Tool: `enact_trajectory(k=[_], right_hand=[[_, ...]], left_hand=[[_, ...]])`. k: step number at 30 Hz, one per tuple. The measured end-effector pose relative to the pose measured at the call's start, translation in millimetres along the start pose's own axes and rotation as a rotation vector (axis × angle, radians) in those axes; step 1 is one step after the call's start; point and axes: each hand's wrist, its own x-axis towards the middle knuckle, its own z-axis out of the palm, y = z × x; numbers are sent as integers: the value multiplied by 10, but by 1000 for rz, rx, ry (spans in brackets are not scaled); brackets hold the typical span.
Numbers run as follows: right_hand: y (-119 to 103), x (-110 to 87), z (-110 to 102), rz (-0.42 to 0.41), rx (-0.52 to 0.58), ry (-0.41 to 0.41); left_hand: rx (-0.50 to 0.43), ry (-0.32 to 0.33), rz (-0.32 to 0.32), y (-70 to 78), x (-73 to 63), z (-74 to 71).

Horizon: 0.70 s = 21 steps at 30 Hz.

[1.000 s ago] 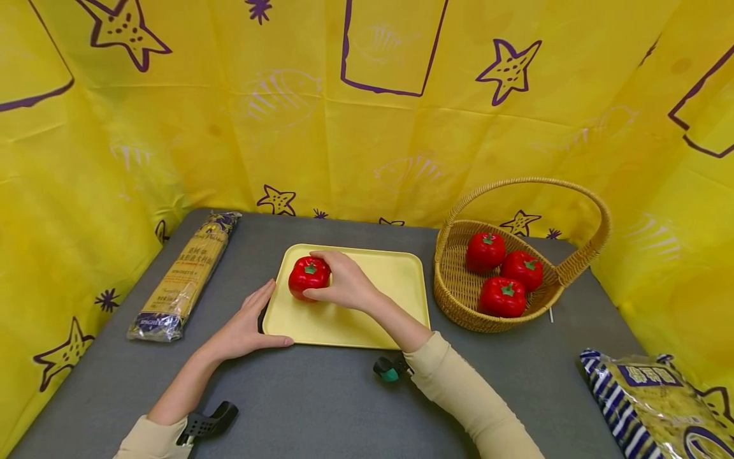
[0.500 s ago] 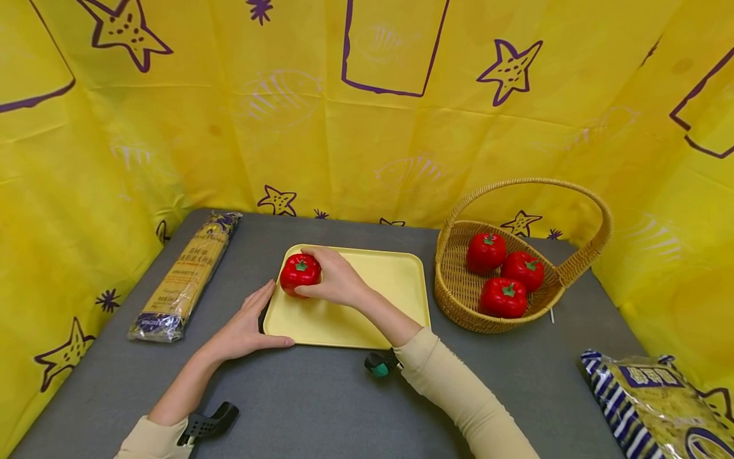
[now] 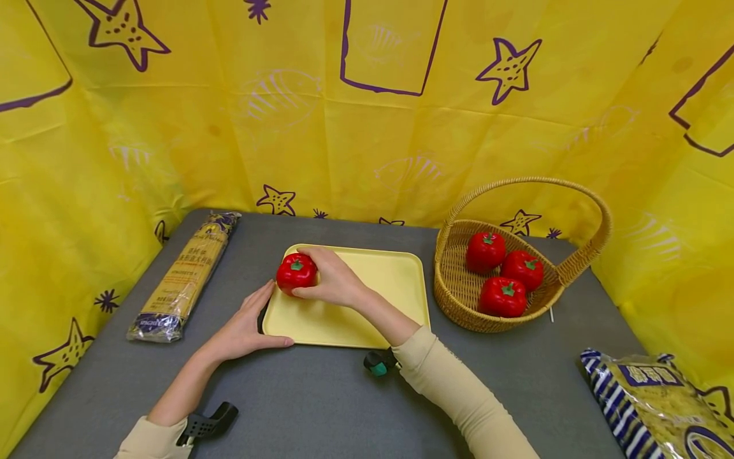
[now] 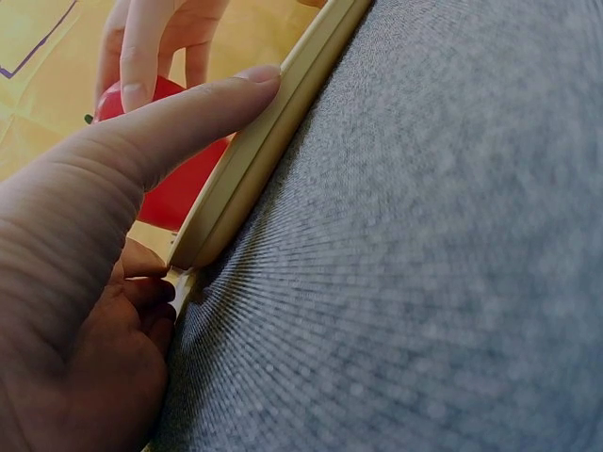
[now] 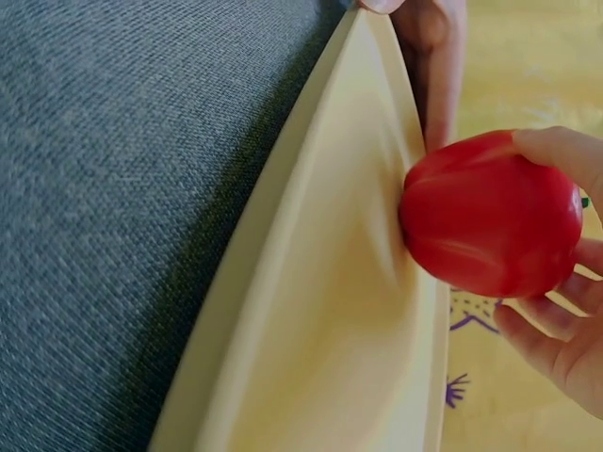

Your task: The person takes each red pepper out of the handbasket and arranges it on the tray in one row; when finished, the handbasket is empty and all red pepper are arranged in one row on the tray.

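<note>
A gray counter [image 3: 321, 395] bears a tray [image 3: 395, 290]. At its left end, the right hand [image 3: 335, 278] grips a pepper [image 3: 295, 274]; the left hand [image 3: 245, 329], spread, touches the rim [image 4: 259, 151].

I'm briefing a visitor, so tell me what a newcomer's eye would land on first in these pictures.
Probably the glossy red pepper at the far left corner of the pale yellow tray, held in the fingers of the right hand. Next, three more red peppers sit in the wicker basket right of the tray. Behind it all, a vivid yellow curtain with dark purple starfish outlines fills the background.
</note>
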Motion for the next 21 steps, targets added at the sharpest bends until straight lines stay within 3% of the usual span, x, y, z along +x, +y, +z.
enact_trajectory(k=[21], right_hand=[[-40,-74,-26,21,16,2]], left_hand=[[-7,6,20,-14,3,5]])
